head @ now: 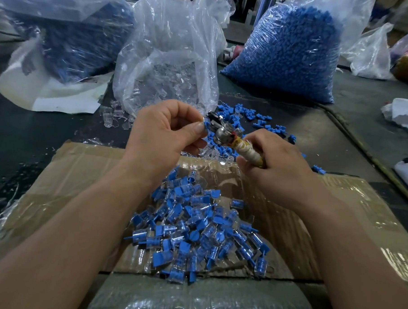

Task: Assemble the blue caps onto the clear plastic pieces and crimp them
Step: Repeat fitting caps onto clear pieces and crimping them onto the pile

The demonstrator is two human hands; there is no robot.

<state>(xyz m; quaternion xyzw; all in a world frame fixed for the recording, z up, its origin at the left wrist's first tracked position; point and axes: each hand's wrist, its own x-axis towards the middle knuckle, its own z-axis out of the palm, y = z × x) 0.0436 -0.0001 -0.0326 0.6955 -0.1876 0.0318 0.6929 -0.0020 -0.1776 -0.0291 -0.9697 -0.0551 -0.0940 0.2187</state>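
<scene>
tool (222, 131): shiny metal head, handle wrapped in rough cloth tape
caps (235, 113): matt blue plastic
box (85, 172): brown cardboard, shiny tape
bags (170, 47): thin, crinkly clear plastic

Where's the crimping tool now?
Head view, centre: the crimping tool is gripped by the right hand, its metal head at the blue cap the left hand pinches.

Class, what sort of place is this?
Probably a small factory assembly bench: a bulging clear plastic bag of blue caps, a cardboard box of assembled blue-and-clear pieces, a tape-wrapped metal crimping tool.
</scene>
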